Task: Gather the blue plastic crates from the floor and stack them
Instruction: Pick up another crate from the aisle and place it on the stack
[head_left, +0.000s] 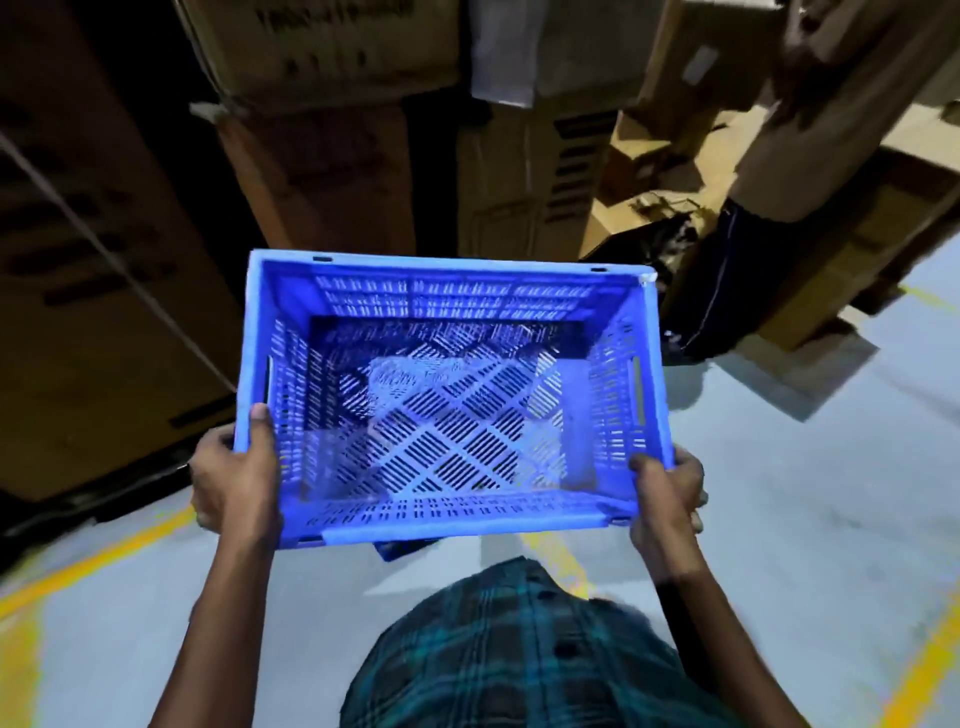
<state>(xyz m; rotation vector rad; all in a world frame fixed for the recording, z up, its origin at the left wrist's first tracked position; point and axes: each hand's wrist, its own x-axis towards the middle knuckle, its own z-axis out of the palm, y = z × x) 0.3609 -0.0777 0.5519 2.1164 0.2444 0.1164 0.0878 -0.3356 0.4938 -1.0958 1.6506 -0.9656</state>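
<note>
I hold a blue plastic crate (447, 291) with slotted walls and a lattice bottom in front of me, above the floor, its open top facing me. My left hand (234, 478) grips the near left corner of its rim, thumb inside. My right hand (667, 493) grips the near right corner in the same way. The crate is empty. A small blue piece (397, 550) shows just under its near edge; I cannot tell what that piece is.
Stacked cardboard boxes (332, 171) stand close ahead and to the left. More boxes (857, 156) and a dark bag (717, 291) lie at the right. The grey floor (805, 519) carries yellow painted lines (104, 556).
</note>
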